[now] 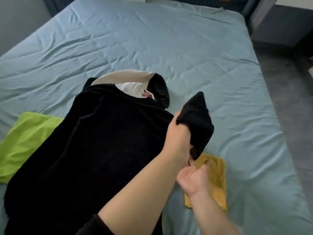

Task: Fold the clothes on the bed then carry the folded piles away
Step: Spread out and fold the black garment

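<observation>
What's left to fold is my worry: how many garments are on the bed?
3: a black shirt mid-bed, sleeve gripped by the left hand; a green garment partly under it; a yellow garment by the right hand. Pale cloth at the collar may be a fourth.

Black shirt (105,141) with white collar lies flat on the blue-sheeted bed (186,48), centre-left, running to the near edge. Left hand (179,133) grips its black sleeve (196,119), lifted off the sheet. Right hand (193,178), fingers curled, sits at the sleeve's lower tip; pinch unclear. Green garment (25,141) pokes out from under the shirt's left side. Yellow garment (215,180) lies partly under the right hand, near the near edge.
</observation>
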A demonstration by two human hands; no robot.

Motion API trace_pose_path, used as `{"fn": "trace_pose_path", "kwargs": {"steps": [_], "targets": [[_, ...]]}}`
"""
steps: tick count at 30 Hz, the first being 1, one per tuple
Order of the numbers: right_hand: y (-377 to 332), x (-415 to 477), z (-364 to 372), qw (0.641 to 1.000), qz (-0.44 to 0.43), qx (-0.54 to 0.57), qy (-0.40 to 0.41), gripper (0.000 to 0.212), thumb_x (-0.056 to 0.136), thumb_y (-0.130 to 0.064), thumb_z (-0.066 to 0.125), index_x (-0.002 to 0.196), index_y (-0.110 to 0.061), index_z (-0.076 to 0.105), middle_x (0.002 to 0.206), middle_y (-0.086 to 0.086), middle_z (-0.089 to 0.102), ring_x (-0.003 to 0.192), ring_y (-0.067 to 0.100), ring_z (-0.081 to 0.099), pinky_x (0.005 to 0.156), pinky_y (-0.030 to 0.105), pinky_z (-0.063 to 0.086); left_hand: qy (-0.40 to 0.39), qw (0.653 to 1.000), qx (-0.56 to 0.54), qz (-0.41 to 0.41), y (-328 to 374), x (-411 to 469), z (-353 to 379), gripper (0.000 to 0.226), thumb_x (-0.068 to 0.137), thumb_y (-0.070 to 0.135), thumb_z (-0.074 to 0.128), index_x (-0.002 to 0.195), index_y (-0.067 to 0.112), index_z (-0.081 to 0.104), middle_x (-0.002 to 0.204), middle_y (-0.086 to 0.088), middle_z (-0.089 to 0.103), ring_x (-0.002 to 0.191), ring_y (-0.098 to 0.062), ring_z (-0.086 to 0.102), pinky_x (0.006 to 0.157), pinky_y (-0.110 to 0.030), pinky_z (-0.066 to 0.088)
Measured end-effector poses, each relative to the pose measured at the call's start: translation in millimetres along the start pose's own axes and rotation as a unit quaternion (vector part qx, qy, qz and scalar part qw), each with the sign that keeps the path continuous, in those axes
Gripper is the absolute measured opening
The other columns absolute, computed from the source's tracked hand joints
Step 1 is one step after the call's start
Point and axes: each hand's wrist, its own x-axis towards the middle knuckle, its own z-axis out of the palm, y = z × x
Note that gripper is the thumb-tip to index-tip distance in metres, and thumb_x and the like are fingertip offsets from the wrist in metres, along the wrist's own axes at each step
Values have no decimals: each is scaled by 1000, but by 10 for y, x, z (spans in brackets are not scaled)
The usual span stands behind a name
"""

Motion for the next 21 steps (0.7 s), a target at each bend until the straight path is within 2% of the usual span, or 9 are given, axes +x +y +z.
{"fn": "trace_pose_path", "kwargs": {"steps": [4,8,11,13,15,17,18,20,21], "targets": [[307,608,-1,999,-21,6,38,78,83,-74,43,140,-22,40,137,7,54,112,31,58,91,53,45,107,986,122,29,313,407,-1451,33,97,23,46,117,43,63,113,11,70,103,-15,67,87,-39,55],[579,1048,-184,995,-10,-55,81,73,83,-66,53,138,-19,42,135,6,53,124,28,51,95,45,45,273,948,149,-74,177,583,-2877,36,99,28,49,136,27,49,135,-5,56,111,-24,61,94,-40,50],[593,1223,-272,992,-39,-61,104,54,85,-56,59,120,-15,53,127,8,56,131,28,45,98,42,41,290,933,193,-94,200,660,-3397,46,88,43,63,125,18,53,127,-11,60,100,-20,66,85,-34,53],[525,1274,-279,990,-67,-56,112,45,85,-49,64,113,-15,58,121,8,59,123,29,52,96,42,44,271,924,260,-70,292,780,-3391,76,67,67,69,125,20,54,119,-2,63,100,-15,65,83,-31,53],[415,1295,-238,987,-101,-42,116,45,82,-44,70,117,-16,61,124,6,63,115,26,59,91,41,49,253,897,358,-52,335,965,-3270,106,50,83,66,138,29,42,130,6,55,114,-14,57,90,-33,49],[313,1314,-175,983,-125,-28,130,48,81,-43,72,121,-18,62,124,5,65,112,23,62,88,40,51,211,838,503,-27,306,1109,-3131,117,48,84,66,145,37,22,146,4,37,128,-20,44,99,-40,44],[283,1329,-151,981,-129,-27,141,48,82,-44,71,122,-19,63,124,5,66,112,23,62,89,41,51,177,774,607,-19,273,1167,-3099,114,53,79,68,145,42,14,151,2,29,131,-23,39,101,-45,43],[269,1365,-123,977,-131,-34,165,46,85,-45,66,124,-21,61,122,5,65,111,24,62,94,42,49,102,612,784,-6,208,1230,-3109,101,70,61,70,145,45,4,152,-1,23,129,-29,39,97,-47,46],[280,1380,-112,975,-130,-40,174,45,88,-45,63,126,-22,59,121,5,65,109,24,62,93,43,49,77,560,825,1,198,1244,-3134,94,77,50,69,146,44,6,151,-2,27,126,-29,42,92,-44,49]]}}
